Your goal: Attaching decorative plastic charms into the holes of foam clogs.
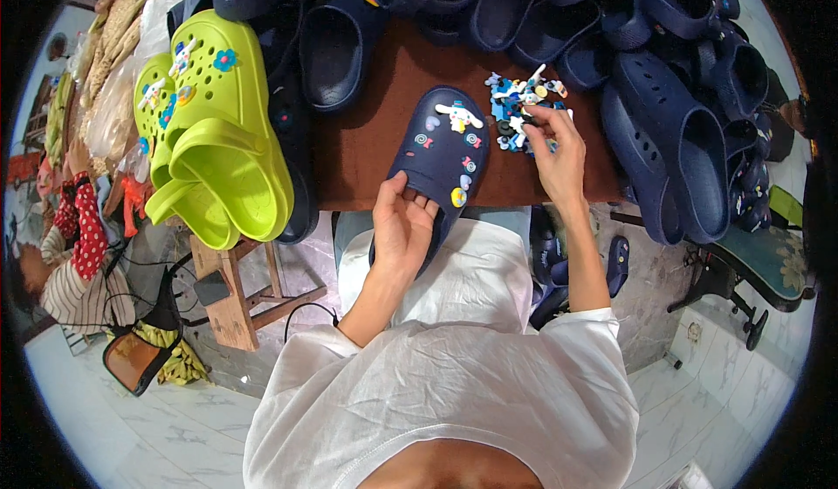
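Around you the brown table (pixel 367 153) is crowded: a heap of navy clogs (pixel 672 79) fills the far edge and the whole right side, and a stacked pair of lime green clogs (pixel 214 140) with small charms pressed into their holes sits at the left. A wooden stool (pixel 231 297) stands below the table's left corner, and another person in a striped and red dotted top (pixel 74 244) sits on the floor at the far left. Nothing lies between your hands and what they work on.

The navy clog (pixel 441 161) you are dressing lies in the middle of the table's near edge, heel end hanging toward your lap, its top already carrying a white figure charm and several small round ones. Just to its right, touching its far side, is the pile of charms (pixel 524 105).

Your left hand (pixel 401 223) comes up from below, palm up, fingers curled round the clog's heel, gripping it. Your right hand (pixel 554 153) reaches over the pile, wrist bent, fingertips pinched on a charm at the pile's near edge
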Demonstrator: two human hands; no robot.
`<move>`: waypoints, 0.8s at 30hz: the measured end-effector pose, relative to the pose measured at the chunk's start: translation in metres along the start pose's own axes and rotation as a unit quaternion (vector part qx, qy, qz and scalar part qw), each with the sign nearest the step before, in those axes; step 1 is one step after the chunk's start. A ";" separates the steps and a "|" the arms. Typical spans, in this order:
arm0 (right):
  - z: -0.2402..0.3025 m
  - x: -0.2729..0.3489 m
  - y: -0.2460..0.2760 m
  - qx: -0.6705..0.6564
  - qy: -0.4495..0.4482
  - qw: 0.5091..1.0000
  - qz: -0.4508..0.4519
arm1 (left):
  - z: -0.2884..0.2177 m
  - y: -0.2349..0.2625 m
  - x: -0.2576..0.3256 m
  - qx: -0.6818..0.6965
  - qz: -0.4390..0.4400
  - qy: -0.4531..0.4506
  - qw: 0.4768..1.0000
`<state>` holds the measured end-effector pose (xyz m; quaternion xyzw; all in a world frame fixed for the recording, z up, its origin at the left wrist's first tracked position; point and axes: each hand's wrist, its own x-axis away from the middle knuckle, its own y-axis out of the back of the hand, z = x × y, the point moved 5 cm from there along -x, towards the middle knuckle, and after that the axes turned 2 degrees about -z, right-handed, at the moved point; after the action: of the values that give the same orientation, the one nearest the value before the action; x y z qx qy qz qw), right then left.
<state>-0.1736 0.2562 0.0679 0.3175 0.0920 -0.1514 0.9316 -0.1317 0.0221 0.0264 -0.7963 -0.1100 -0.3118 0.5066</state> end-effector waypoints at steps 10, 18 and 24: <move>0.081 0.025 -0.051 -0.050 0.170 0.980 0.092 | 0.001 0.007 -0.003 -0.010 0.002 0.000 1.000; 0.086 0.040 -0.056 -0.028 0.218 0.966 0.133 | 0.002 0.007 -0.001 -0.016 0.007 0.001 1.000; 0.086 0.039 -0.061 -0.026 0.230 0.963 0.136 | 0.003 0.008 -0.002 -0.033 0.009 -0.012 0.999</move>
<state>-0.1517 0.1487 0.0903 0.3292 0.2638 0.0563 0.9049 -0.1286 0.0209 0.0184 -0.8173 -0.0990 -0.3010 0.4813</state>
